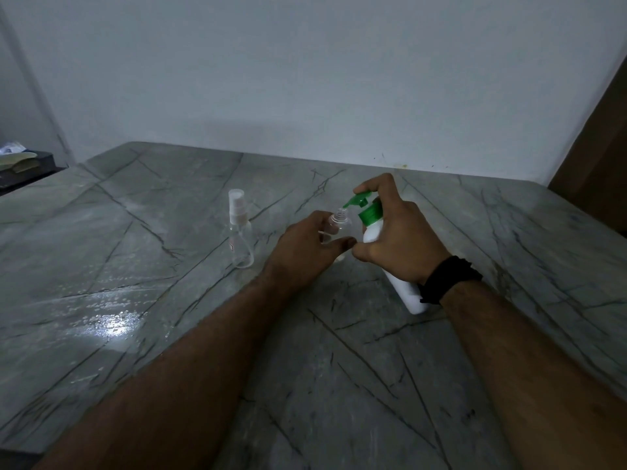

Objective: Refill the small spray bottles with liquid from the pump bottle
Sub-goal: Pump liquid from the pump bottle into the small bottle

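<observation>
Head view: right hand (400, 239) fingers (375, 184) grip pump bottle (373, 228).

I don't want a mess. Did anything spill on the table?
Yes, it seems so. A shiny patch of droplets lies on the table, left of the left hand. The pump bottle is also tilted, its nozzle over the open small bottle.

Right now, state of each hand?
Left hand: grips the open spray bottle.
Right hand: grips the pump bottle, finger on the pump head, nozzle at the spray bottle's mouth.
</observation>
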`<state>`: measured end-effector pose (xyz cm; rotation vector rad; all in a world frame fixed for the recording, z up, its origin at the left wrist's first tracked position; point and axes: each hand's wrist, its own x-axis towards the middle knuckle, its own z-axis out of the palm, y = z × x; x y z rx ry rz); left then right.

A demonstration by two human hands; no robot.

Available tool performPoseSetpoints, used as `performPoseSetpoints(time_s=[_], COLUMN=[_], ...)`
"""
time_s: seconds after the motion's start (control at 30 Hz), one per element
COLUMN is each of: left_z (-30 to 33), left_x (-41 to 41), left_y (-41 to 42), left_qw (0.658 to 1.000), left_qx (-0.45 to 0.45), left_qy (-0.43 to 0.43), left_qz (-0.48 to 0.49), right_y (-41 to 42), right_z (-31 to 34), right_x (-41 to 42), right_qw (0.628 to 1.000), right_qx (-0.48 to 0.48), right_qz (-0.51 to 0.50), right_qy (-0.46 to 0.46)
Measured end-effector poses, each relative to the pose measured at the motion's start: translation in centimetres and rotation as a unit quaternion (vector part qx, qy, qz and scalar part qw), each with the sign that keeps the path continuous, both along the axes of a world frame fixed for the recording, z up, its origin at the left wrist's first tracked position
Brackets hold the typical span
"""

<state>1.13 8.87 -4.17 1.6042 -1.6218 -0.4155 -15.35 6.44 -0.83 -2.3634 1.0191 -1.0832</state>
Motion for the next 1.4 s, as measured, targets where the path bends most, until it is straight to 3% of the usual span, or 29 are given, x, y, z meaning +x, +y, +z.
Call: performPoseSetpoints(time_s=[1.4], left_z=[-0.16], left_x=[0.16], left_y=[-0.07], left_qw=[1.0], left_qx=[-0.006], left_qy=[0.007], left_qz=[-0.001], right_y=[0.6], right_z=[0.24], right_x=[-0.08], right_qw=[1.0], right_qx=[-0.011], right_qz=[-0.019], right_qy=[-0.001])
